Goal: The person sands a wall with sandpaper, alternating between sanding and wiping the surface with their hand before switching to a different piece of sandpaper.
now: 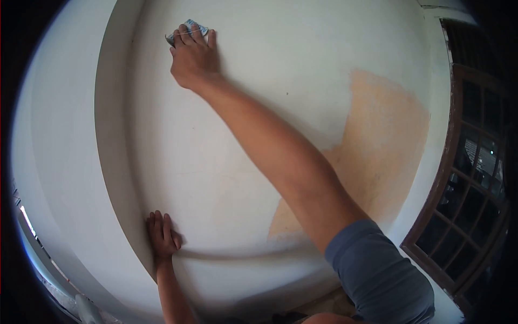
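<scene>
High on the white wall [243, 205], at the upper left of the head view, my right hand [195, 58] presses a small blue-and-white patterned piece [190, 27], cloth or paper, flat against the surface. Its fingers lie over the piece, and the arm stretches up across the view. Lower left, my left hand [162, 235] rests on the wall near the inner corner, fingers pointing up and thumb apart, holding nothing. An orange-tan patch [383, 140] covers part of the wall to the right of my right arm.
A wall edge [110, 135] juts out along the left. At the right stands a dark wooden window frame [438, 216] with several glass panes. Some pipe-like objects [86, 309] show at the bottom left.
</scene>
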`<control>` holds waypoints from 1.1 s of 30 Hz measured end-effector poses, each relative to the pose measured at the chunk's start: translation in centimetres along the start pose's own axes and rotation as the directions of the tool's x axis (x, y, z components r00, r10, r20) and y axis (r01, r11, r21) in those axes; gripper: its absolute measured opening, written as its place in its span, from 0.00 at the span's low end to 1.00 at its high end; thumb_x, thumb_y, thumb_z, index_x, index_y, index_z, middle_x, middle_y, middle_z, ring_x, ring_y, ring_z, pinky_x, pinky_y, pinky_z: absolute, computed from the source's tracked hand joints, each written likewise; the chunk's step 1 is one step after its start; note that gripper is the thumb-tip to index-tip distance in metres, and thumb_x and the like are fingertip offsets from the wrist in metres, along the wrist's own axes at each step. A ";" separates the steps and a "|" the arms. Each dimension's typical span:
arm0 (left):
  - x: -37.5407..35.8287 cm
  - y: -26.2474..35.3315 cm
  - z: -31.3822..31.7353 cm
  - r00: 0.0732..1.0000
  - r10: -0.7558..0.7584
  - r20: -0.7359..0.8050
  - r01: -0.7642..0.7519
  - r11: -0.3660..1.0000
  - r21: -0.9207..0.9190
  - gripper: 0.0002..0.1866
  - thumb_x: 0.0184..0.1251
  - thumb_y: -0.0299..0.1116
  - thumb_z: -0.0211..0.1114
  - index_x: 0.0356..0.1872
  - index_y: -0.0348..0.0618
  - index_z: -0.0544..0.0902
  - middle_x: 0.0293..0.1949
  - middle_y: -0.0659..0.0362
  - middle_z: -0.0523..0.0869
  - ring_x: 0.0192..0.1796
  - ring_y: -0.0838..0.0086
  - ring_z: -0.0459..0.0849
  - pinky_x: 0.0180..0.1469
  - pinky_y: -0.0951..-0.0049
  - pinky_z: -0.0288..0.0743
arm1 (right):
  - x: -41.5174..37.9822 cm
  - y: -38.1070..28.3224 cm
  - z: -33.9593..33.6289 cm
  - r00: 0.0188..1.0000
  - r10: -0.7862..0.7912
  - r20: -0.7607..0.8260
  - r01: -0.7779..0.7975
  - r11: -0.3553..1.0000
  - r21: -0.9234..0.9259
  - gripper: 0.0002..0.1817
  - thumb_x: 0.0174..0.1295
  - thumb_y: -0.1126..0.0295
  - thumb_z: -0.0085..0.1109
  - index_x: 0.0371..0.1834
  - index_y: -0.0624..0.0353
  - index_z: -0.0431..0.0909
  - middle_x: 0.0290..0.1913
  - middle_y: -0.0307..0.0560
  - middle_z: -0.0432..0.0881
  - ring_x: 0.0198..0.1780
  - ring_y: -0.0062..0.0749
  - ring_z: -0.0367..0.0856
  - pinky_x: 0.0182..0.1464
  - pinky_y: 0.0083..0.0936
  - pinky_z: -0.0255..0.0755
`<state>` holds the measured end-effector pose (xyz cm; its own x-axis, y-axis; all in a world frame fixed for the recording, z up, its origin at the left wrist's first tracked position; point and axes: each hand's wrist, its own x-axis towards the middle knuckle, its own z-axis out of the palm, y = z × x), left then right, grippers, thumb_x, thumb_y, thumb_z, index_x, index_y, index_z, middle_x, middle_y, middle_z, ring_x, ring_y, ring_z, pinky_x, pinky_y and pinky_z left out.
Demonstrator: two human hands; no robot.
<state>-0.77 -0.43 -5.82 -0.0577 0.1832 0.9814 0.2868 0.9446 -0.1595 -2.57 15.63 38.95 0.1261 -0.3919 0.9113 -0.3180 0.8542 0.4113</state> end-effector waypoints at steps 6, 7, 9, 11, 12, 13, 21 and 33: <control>-0.1 -0.3 -0.1 1.000 0.007 -0.007 -0.007 1.000 0.027 0.28 0.57 0.29 0.47 0.61 0.33 0.74 0.63 0.35 0.71 0.65 0.37 0.71 0.64 0.35 0.67 | -2.7 25.3 -8.0 0.956 0.284 -0.075 -0.294 0.933 -0.206 0.22 0.73 0.64 0.39 0.68 0.36 0.69 0.74 0.36 0.64 0.74 0.33 0.62 0.72 0.65 0.47; 0.3 -0.1 -0.2 1.000 0.001 -0.015 -0.001 1.000 -0.001 0.28 0.57 0.30 0.48 0.60 0.33 0.74 0.63 0.36 0.72 0.64 0.37 0.72 0.64 0.35 0.67 | -3.4 26.6 -10.3 0.931 0.355 -0.090 -0.366 0.894 -0.258 0.22 0.73 0.64 0.39 0.69 0.43 0.68 0.73 0.37 0.63 0.75 0.34 0.59 0.72 0.65 0.47; 0.5 0.3 -0.4 1.000 -0.022 -0.016 0.022 1.000 -0.008 0.28 0.57 0.30 0.48 0.60 0.34 0.75 0.63 0.36 0.72 0.64 0.37 0.72 0.63 0.35 0.67 | -2.6 26.5 -10.2 0.798 0.578 -0.170 -0.602 0.779 -0.177 0.24 0.72 0.64 0.41 0.70 0.50 0.65 0.73 0.42 0.63 0.74 0.38 0.59 0.72 0.65 0.48; 0.7 0.4 -0.8 0.999 -0.023 -0.033 0.021 0.999 -0.036 0.28 0.56 0.31 0.48 0.59 0.35 0.76 0.63 0.36 0.72 0.63 0.38 0.73 0.63 0.35 0.67 | -0.4 20.9 -7.4 0.791 0.583 -0.186 -0.605 0.699 -0.382 0.24 0.70 0.63 0.45 0.65 0.62 0.66 0.70 0.52 0.65 0.71 0.45 0.63 0.70 0.64 0.51; 0.5 0.1 -0.5 0.999 -0.007 -0.043 0.006 1.000 -0.028 0.27 0.56 0.32 0.48 0.58 0.35 0.77 0.63 0.37 0.72 0.62 0.38 0.73 0.63 0.35 0.67 | 0.8 17.2 -5.3 0.813 0.528 -0.246 -0.565 0.817 -0.112 0.22 0.68 0.64 0.46 0.61 0.65 0.69 0.66 0.54 0.70 0.69 0.47 0.67 0.70 0.63 0.52; 0.3 -0.4 -0.6 0.999 0.006 -0.039 -0.007 1.000 -0.017 0.27 0.56 0.32 0.48 0.58 0.35 0.77 0.63 0.37 0.72 0.62 0.38 0.73 0.63 0.35 0.67 | 2.5 12.5 -3.1 0.908 0.388 -0.160 -0.410 0.902 -0.138 0.23 0.67 0.65 0.47 0.63 0.64 0.68 0.64 0.55 0.73 0.67 0.48 0.69 0.70 0.63 0.51; -0.5 -0.4 -0.6 0.999 -0.019 -0.033 0.018 0.999 -0.032 0.27 0.55 0.29 0.48 0.59 0.36 0.77 0.62 0.38 0.73 0.63 0.38 0.73 0.63 0.37 0.68 | 2.1 11.7 -3.0 0.995 -0.080 -0.061 0.075 0.994 -0.078 0.20 0.68 0.68 0.45 0.62 0.46 0.76 0.65 0.38 0.75 0.65 0.37 0.73 0.69 0.63 0.54; -0.6 -0.6 -0.2 0.999 -0.021 -0.033 0.019 0.999 -0.035 0.28 0.54 0.29 0.49 0.60 0.37 0.76 0.63 0.37 0.73 0.63 0.38 0.72 0.65 0.37 0.67 | -2.2 1.6 0.6 0.999 0.019 -0.036 -0.024 0.990 -0.141 0.23 0.70 0.63 0.45 0.65 0.62 0.69 0.69 0.51 0.69 0.72 0.48 0.61 0.72 0.59 0.47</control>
<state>-0.72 -1.15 -6.33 -0.0321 0.1547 0.9874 0.3188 0.9379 -0.1365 -3.92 17.61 37.55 0.1533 -0.3629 0.9191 -0.1856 0.9030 0.3875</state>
